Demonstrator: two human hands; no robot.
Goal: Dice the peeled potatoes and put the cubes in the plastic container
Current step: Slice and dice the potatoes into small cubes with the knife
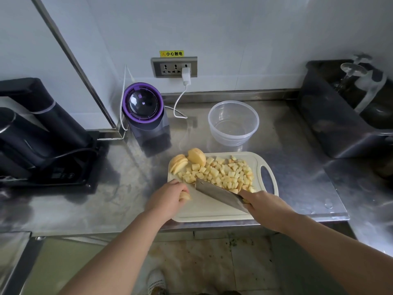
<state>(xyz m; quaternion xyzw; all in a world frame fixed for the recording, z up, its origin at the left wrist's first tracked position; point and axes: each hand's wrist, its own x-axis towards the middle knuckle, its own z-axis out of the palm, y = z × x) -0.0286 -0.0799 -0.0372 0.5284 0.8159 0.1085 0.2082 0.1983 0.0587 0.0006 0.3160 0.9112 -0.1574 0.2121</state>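
The left hand (168, 198) rests on the near-left part of the cutting board (212, 211), with its fingers curled down and pinching a potato piece (185, 196) against the board. The right hand (261, 206) grips the cleaver (221, 195), its fingers wrapped tightly round the handle, which is hidden inside the grip. The blade runs from the right fingers toward the left fingers, tilted with its flat side up, and its far corner ends just beside the left fingertips. The potato cubes (223, 173) lie in a heap directly beyond the blade, on the side away from both sets of fingers. Beyond the left fingers lie fanned potato slices (178, 164) and an uncut potato half (196, 156), touching each other. The plastic container (233, 122) stands upright on the steel counter (297, 167), beyond the board and well apart from all fingers.
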